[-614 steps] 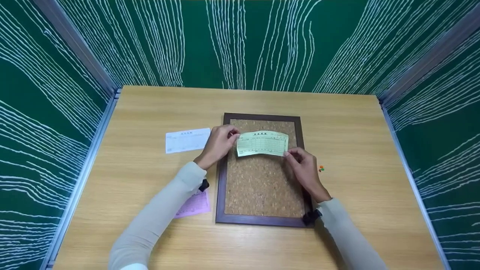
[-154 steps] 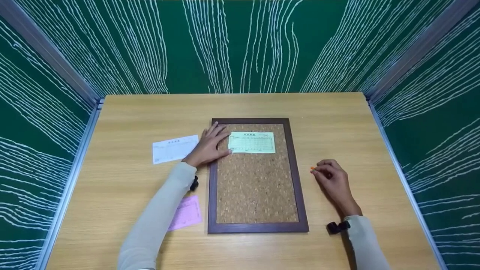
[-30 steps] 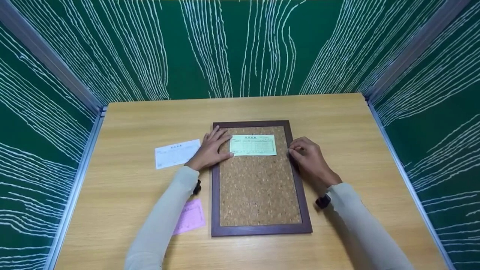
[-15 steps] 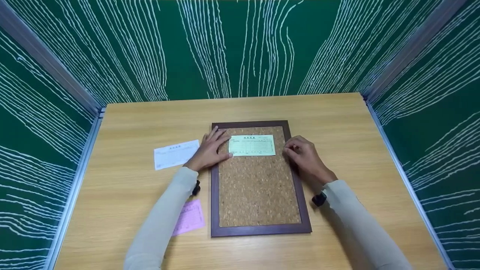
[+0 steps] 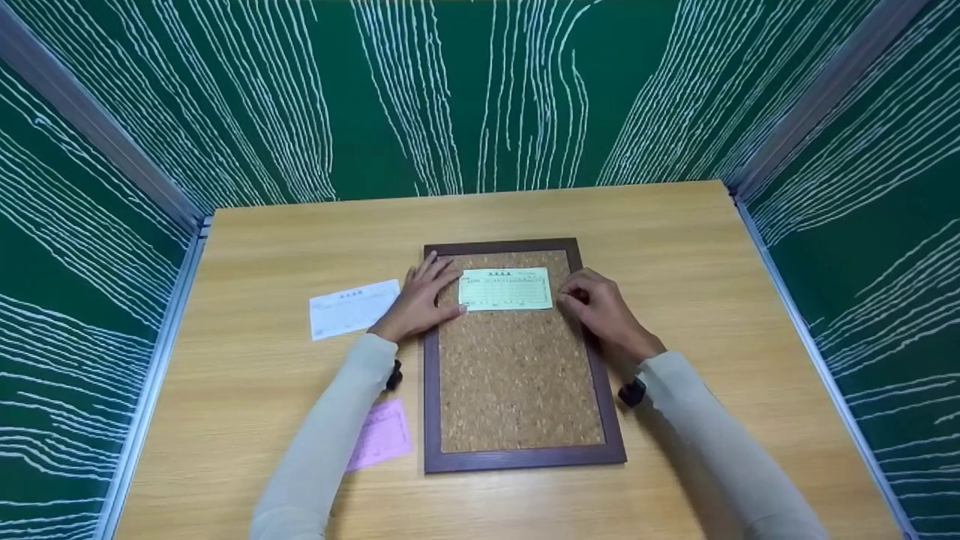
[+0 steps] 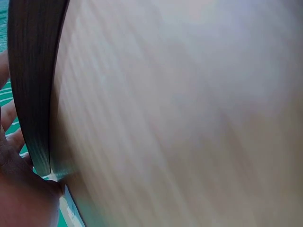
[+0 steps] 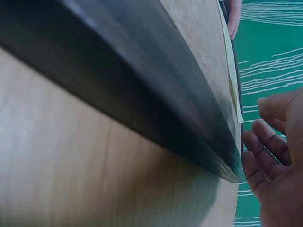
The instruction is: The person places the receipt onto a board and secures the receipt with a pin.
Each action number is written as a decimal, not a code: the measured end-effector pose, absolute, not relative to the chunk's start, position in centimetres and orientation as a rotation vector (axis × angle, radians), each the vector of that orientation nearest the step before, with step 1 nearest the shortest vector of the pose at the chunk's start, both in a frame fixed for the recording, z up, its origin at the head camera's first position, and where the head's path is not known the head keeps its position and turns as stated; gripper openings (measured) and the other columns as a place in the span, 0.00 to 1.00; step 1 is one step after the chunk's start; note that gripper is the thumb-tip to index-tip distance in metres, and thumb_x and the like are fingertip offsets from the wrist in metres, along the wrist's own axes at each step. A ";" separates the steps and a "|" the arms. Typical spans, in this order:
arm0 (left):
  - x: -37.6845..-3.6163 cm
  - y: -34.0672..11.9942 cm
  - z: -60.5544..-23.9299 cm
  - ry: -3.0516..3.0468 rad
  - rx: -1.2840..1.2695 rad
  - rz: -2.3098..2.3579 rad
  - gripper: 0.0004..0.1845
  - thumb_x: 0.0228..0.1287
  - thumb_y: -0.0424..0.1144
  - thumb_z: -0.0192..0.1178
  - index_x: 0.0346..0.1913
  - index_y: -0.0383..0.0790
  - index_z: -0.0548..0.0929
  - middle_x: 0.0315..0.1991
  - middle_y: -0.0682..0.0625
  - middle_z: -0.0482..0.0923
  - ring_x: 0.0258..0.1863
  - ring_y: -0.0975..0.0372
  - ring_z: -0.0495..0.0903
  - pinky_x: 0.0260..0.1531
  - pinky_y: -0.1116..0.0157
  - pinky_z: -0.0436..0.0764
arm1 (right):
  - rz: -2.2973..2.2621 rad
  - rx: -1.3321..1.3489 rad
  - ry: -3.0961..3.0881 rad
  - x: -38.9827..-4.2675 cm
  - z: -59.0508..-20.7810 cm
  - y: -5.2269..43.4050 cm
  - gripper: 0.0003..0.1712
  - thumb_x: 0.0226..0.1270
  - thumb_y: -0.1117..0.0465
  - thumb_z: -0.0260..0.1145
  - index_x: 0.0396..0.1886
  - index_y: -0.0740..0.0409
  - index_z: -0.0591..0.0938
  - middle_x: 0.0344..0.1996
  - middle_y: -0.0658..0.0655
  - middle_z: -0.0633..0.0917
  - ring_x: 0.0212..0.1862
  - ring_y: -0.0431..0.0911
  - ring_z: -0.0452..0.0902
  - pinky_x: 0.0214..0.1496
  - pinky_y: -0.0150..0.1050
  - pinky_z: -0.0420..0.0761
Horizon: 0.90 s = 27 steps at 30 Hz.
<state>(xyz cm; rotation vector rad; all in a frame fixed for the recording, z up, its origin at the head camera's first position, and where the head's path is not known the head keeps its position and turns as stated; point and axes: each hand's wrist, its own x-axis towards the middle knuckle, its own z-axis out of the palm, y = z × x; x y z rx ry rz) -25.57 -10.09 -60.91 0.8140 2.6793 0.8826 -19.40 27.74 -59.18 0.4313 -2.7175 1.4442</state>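
Observation:
A dark-framed cork board [image 5: 517,382] lies on the table, bearing a pale green printed slip [image 5: 504,289] near its top. My left hand [image 5: 418,304] rests across the board's left frame with fingers spread, index finger and thumb at the slip's left corners. Thumb and index finger of my right hand [image 5: 600,307] are pinched together just off the slip's right edge, over the cork. The small coloured push pins picked up earlier are hidden in that pinch. In the right wrist view the slip [image 7: 232,71] lifts slightly at its near end beside the right hand [image 7: 277,156].
A white printed slip [image 5: 349,309] lies left of the board, its right end near the left wrist. A pink slip [image 5: 384,435] lies below it, partly covered by the left sleeve. Green walls with white lines [image 5: 517,97] enclose the table [image 5: 300,240] on three sides.
The slip, once held up by both hands, lies on the cork. My right hand took the small coloured pins from the table and has moved left to the slip's right edge. My left hand stays.

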 end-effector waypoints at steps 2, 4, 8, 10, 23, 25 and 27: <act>-25.6 -10.1 -60.9 2.681 0.813 0.875 0.43 0.75 0.61 0.67 0.86 0.49 0.68 0.90 0.48 0.52 0.91 0.50 0.35 0.85 0.38 0.36 | 1.413 0.455 -2.731 -19.6 -59.2 27.6 0.04 0.80 0.68 0.70 0.44 0.62 0.90 0.47 0.56 0.86 0.45 0.47 0.80 0.43 0.30 0.79; -25.6 -10.2 -60.9 2.678 0.808 0.880 0.44 0.75 0.61 0.66 0.86 0.49 0.68 0.90 0.47 0.51 0.91 0.50 0.34 0.85 0.38 0.36 | 1.383 0.476 -2.738 -19.7 -59.2 27.4 0.04 0.80 0.68 0.70 0.44 0.63 0.91 0.47 0.56 0.86 0.45 0.47 0.80 0.43 0.31 0.78; -25.6 -10.2 -60.9 2.675 0.807 0.896 0.44 0.75 0.61 0.67 0.86 0.48 0.68 0.90 0.46 0.52 0.91 0.50 0.34 0.85 0.38 0.34 | 1.357 0.487 -2.742 -19.9 -59.2 27.2 0.05 0.81 0.67 0.70 0.44 0.63 0.91 0.47 0.56 0.86 0.44 0.46 0.80 0.43 0.32 0.78; -25.5 -10.2 -60.9 2.674 0.808 0.902 0.44 0.75 0.61 0.67 0.86 0.48 0.68 0.90 0.46 0.52 0.91 0.49 0.34 0.85 0.38 0.34 | 1.362 0.472 -2.750 -20.0 -59.2 27.1 0.05 0.81 0.67 0.70 0.45 0.63 0.91 0.47 0.55 0.86 0.44 0.46 0.80 0.43 0.32 0.78; -25.5 -10.1 -61.0 2.668 0.800 0.898 0.44 0.75 0.61 0.66 0.86 0.49 0.68 0.90 0.48 0.51 0.91 0.51 0.33 0.85 0.39 0.34 | 1.381 0.423 -2.763 -20.8 -59.3 26.6 0.04 0.79 0.69 0.71 0.45 0.64 0.90 0.47 0.56 0.86 0.44 0.47 0.79 0.42 0.32 0.78; -25.6 -10.0 -61.0 2.669 0.801 0.893 0.44 0.75 0.61 0.66 0.86 0.49 0.67 0.90 0.48 0.51 0.91 0.52 0.33 0.85 0.39 0.34 | 1.398 0.412 -2.756 -20.9 -59.2 26.5 0.04 0.79 0.69 0.71 0.45 0.64 0.90 0.46 0.57 0.85 0.44 0.47 0.79 0.42 0.31 0.78; -25.6 -10.1 -61.0 2.672 0.800 0.887 0.44 0.75 0.61 0.66 0.86 0.49 0.68 0.90 0.48 0.51 0.91 0.52 0.33 0.86 0.40 0.34 | 1.427 0.405 -2.739 -21.0 -59.1 26.3 0.04 0.79 0.69 0.71 0.46 0.65 0.90 0.46 0.58 0.85 0.44 0.48 0.78 0.41 0.31 0.77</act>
